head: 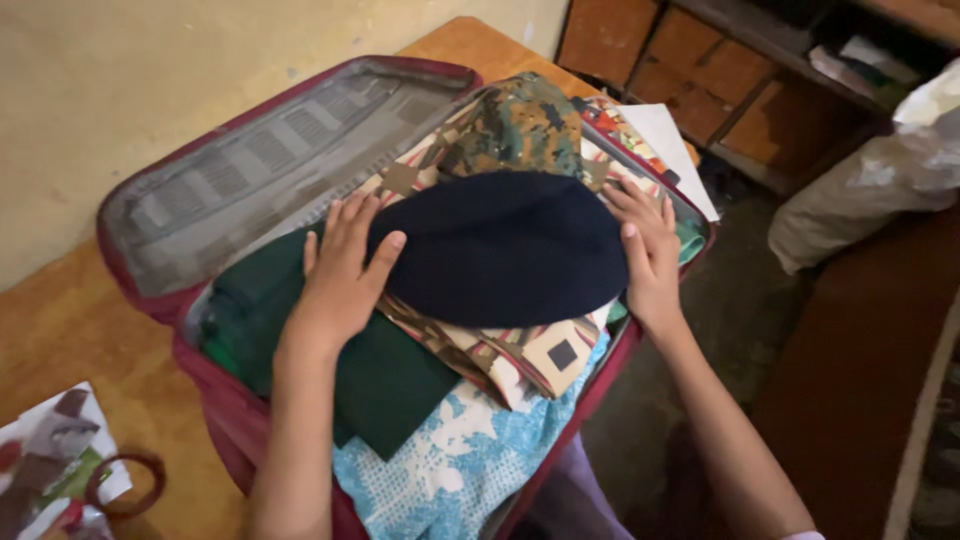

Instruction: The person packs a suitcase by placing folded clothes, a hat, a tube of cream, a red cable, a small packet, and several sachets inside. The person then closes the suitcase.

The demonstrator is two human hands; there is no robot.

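Two hands, left hand (340,275) and right hand (648,255), lay flat and ungripping at either edge of a soft, light-looking navy garment (500,245) atop the packed red suitcase (215,410).

Navy garment (500,245), camouflage cloth (515,125), maroon suitcase (215,400)

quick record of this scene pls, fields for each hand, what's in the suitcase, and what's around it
left hand: left hand flat, palm down, on the left edge of the navy garment, partly over the dark green cloth
right hand: right hand flat against the navy garment's right edge
suitcase: maroon suitcase, lid open, on a wooden table
contents: patterned cloth, camouflage cloth, light blue printed fabric hanging over the front edge
nearby: papers and a brown ring on the table
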